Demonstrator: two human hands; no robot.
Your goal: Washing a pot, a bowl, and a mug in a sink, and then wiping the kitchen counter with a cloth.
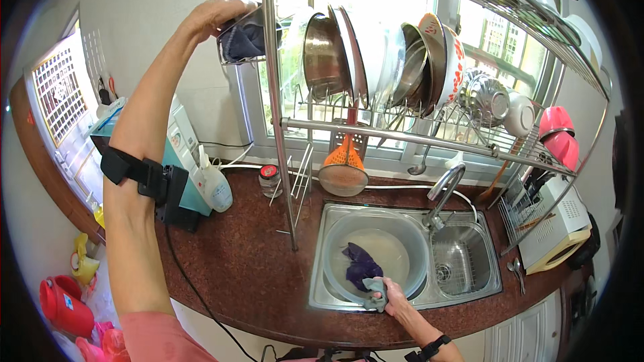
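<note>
My left hand (221, 12) is raised to a small wire basket (241, 62) on the upright of a metal dish rack. A dark cloth (246, 42) lies bunched in that basket. The fingertips are hidden behind the basket's edge, so whether they grip the cloth cannot be told. Down at the sink, my right hand (395, 295) is closed around a grey-green cloth (375, 291) at the near rim of a translucent plastic basin (420, 266). A dark purple cloth (359, 261) lies in the cloudy water, right beside the grey-green one.
The basin stands in the left bowl of a steel double sink (402, 304), beneath a faucet (445, 181). Pots and bowls fill the dish rack (382, 130) above. A glass jar (270, 181) and a white spray bottle (216, 186) stand on the brown countertop (241, 256). A black cable (193, 281) crosses it.
</note>
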